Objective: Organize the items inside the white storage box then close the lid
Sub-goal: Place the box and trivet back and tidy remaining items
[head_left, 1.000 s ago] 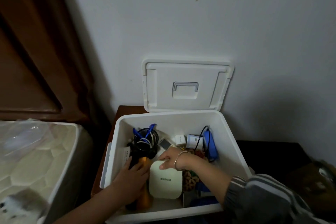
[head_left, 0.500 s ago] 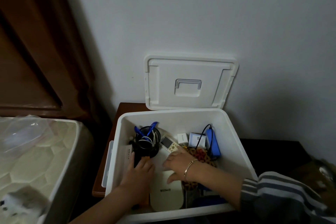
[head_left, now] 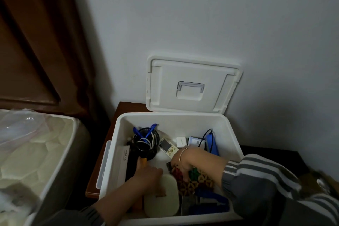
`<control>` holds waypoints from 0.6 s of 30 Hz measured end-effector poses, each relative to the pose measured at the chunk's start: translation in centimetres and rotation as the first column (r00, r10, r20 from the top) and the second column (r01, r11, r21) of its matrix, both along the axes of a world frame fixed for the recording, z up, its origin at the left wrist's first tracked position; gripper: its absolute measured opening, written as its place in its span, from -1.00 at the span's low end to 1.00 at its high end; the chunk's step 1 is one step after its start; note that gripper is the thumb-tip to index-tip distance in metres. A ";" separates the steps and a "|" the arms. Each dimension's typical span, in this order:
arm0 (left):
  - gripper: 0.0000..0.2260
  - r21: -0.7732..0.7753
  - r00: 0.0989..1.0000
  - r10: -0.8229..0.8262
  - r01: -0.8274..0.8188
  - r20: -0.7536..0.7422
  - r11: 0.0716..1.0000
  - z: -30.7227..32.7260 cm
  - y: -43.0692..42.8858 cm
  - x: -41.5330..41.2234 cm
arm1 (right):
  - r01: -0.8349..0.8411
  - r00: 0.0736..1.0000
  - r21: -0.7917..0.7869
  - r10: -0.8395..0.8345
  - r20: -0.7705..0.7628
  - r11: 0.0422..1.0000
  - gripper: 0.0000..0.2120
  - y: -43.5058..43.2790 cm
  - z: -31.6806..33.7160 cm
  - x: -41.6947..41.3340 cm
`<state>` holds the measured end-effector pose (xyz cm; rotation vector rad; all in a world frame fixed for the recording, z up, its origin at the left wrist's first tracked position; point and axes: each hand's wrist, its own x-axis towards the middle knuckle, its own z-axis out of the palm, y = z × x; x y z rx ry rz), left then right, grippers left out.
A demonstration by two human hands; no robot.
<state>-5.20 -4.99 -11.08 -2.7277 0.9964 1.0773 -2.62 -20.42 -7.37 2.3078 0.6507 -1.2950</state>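
Case [head_left: 161,200]: front of box [head_left: 174,121], likely light and slick; take its long edges.
Your left grip [head_left: 146,172]: rests across its top; cannot tell if closed.
Your right grip [head_left: 183,163]: on patterned mat [head_left: 201,180]; closure hidden.
Lid [head_left: 190,71]: open against wall [head_left: 183,24]; stiff, lift by handle [head_left: 190,87].

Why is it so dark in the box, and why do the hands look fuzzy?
Head view: dim light leaves the box murky inside; a soft shadow darkens the wall right of it; the left hand and right hand look soft and blurred; the wide lens bends the picture's edges.
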 end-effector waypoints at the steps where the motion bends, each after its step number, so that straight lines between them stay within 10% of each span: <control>1: -0.52 0.019 1.000 -0.010 0.010 0.025 1.000 -0.1 -0.1 0.0 | -0.023 1.000 -0.049 0.022 -0.016 0.999 -0.24 0.3 -0.2 0.2; 8: -0.51 0.092 0.997 -0.013 0.007 0.073 0.996 0.1 -0.4 -0.3 | -0.056 0.996 -0.228 0.040 -0.077 0.972 -0.32 1.7 -2.1 1.3; 18: -0.52 0.148 0.994 -0.099 0.090 0.054 0.985 1.2 -0.5 0.2 | -0.027 0.996 0.135 0.014 0.094 0.990 -0.55 -3.8 2.5 -2.0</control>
